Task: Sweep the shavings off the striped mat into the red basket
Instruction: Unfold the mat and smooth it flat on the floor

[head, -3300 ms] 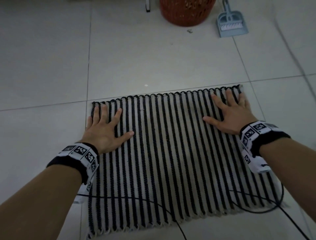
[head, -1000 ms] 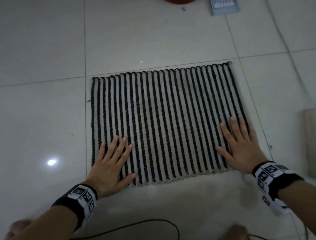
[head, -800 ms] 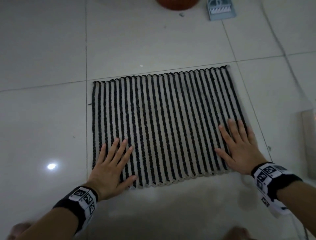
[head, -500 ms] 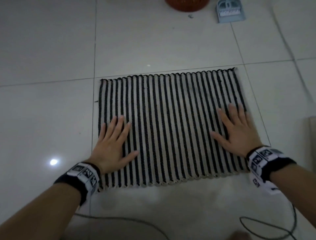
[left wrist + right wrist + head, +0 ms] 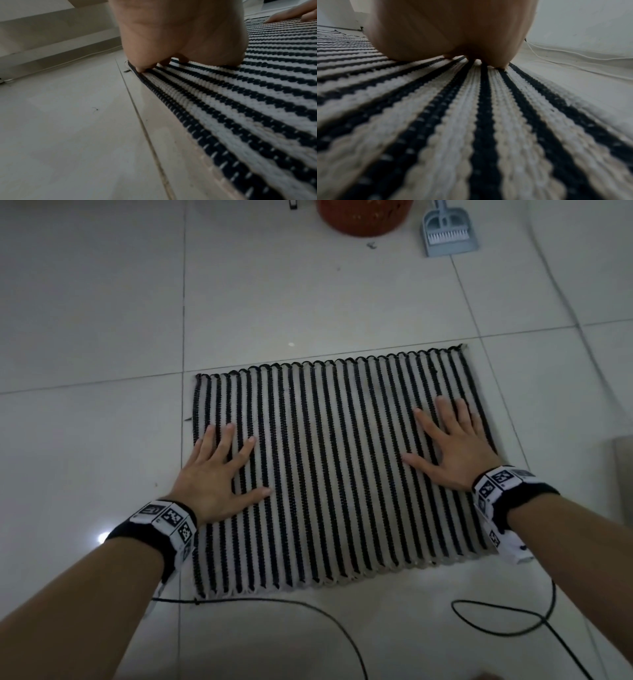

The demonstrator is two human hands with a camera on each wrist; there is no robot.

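Observation:
The black-and-white striped mat [image 5: 335,467] lies flat on the tiled floor, and I see no shavings on its surface. My left hand [image 5: 219,474] presses flat on its left side with fingers spread. My right hand [image 5: 452,450] lies flat on the right side the same way. The red basket [image 5: 363,215] stands at the far top edge, cut off by the frame. In the left wrist view the palm [image 5: 180,40] rests at the mat's edge [image 5: 223,108]. The right wrist view shows the palm [image 5: 453,27] on the stripes [image 5: 471,128].
A blue-grey dustpan with a brush [image 5: 448,231] lies on the floor right of the basket. A small dark scrap [image 5: 371,245] sits near the basket. Black cables [image 5: 507,621] loop on the tiles by the mat's near edge. A pale object [image 5: 623,467] sits at the right edge.
Both flat hands have slid from the mat's near edge toward its middle. The view has tilted up, bringing the basket and dustpan back into sight.

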